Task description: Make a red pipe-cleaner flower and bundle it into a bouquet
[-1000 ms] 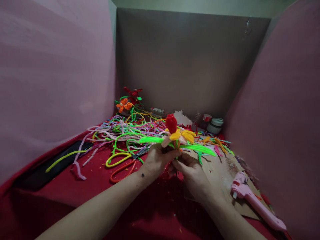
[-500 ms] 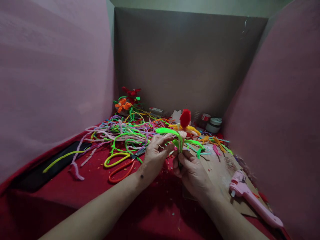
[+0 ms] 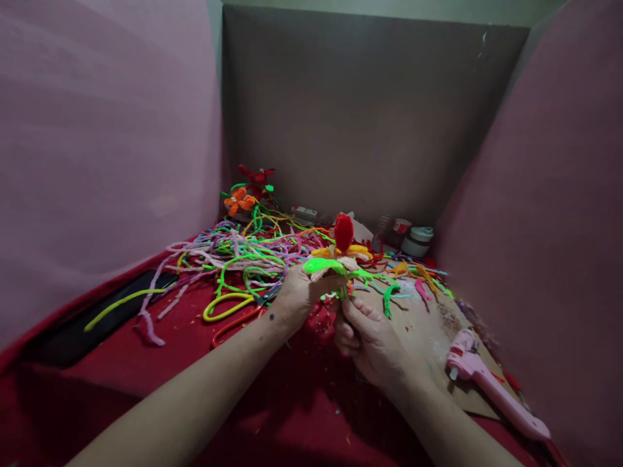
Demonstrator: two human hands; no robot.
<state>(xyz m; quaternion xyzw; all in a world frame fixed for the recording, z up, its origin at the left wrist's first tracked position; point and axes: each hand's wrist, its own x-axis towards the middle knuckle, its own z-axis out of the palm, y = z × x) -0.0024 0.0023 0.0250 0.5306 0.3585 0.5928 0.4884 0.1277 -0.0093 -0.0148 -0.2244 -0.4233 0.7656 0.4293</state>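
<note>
A pipe-cleaner flower (image 3: 343,232) stands upright between my hands, with a red upper part, yellow-orange petals and a pale piece beneath. Bright green leaves (image 3: 324,266) spread from its stem. My left hand (image 3: 298,297) is closed around the stem just under the leaf, its thumb lying across it; some of its fingers are hidden. Lower down, my right hand (image 3: 370,332) pinches the green stem, fingers curled in. Left of my left wrist lie scissors (image 3: 228,306) with one yellow and one red handle, partly covered by my forearm.
Loose coloured pipe cleaners (image 3: 233,256) pile up at the back left, near finished red and orange flowers (image 3: 238,201). A pink glue gun (image 3: 496,389) rests on a cardboard sheet (image 3: 423,331) at right. A dark phone-like slab (image 3: 63,331) lies left; a lidded jar (image 3: 417,241) stands behind.
The flower has shifted left and tilted slightly. My left hand has moved in from beside the leaf and closed on the stem. My right hand keeps its pinch lower down.
</note>
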